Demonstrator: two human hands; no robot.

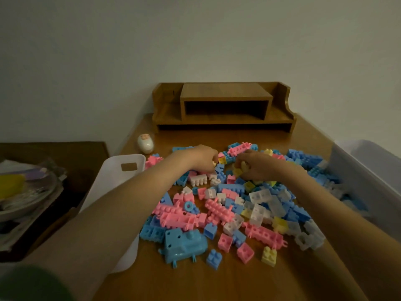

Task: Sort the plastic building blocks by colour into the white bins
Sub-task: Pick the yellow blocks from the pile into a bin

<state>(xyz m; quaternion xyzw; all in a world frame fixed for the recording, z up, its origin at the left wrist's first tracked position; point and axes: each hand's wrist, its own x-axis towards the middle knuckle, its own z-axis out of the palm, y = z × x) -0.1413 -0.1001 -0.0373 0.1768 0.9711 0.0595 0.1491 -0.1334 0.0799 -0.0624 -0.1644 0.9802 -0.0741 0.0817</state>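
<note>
The left hand (204,157) pinched a tiny pale yellow block (214,164). The right hand (259,166) curled round a bigger yellow block (243,165). Both sat in the pile of pink, blue, yellow and clear plastic building blocks (219,211) on the wooden counter (238,283). An arm hid part of the left white plastic bin (112,178). The right white bin (373,166) was blurry and cut off.

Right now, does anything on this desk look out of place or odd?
Only the white egg-shaped thing at the far left, just beyond the white bin: it is no block. The blocks are a mixed heap, not yet sorted.
</note>
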